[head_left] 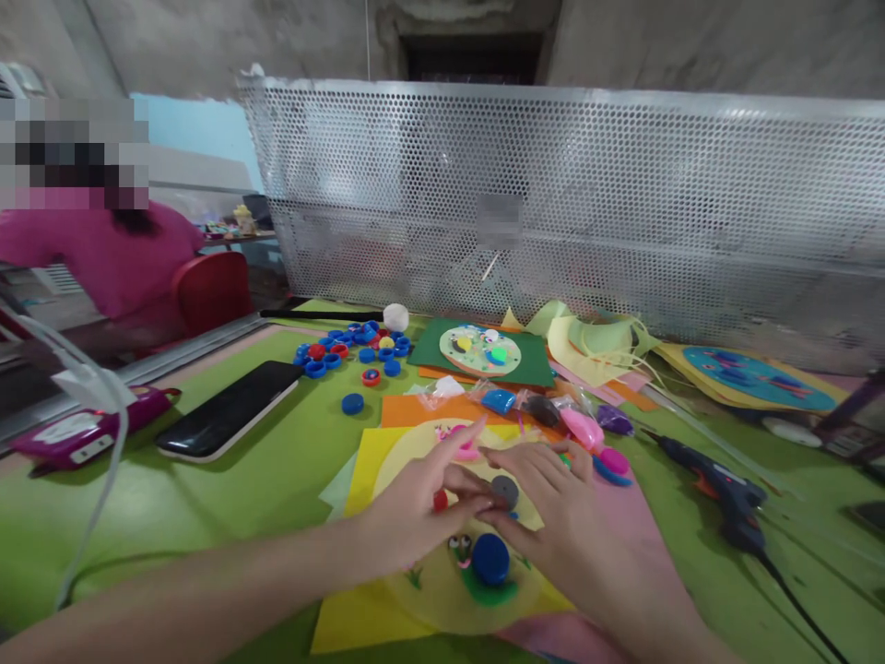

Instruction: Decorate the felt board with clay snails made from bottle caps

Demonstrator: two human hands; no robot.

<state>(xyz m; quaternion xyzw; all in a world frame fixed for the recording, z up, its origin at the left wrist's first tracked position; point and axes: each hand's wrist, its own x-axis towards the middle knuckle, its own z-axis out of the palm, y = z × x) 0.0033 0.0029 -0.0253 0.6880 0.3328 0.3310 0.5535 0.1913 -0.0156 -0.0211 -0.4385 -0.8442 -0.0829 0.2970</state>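
My left hand point(421, 498) reaches over a pale yellow paper circle point(415, 604) with its index finger raised. The thumb and middle finger come together, and what is between them, if anything, is too small to make out. My right hand point(560, 503) is opposite, fingers stretched and apart, its thumb close to the left fingertips. A grey disc point(504, 492) shows between the hands on the circle. Below it is a clay snail with a green body point(488, 588), a blue bottle cap point(490, 559) for its shell and googly eyes. A pink clay figure point(465, 443) lies above, partly covered.
Blue and red bottle caps point(352, 404) and a black phone point(231, 410) lie left. Bagged clay point(581, 428) lies behind the circle. A hot glue gun point(719, 489) with its cable is right. Finished cards point(480, 353) stand near a perforated metal screen point(553, 203). A person in pink sits left.
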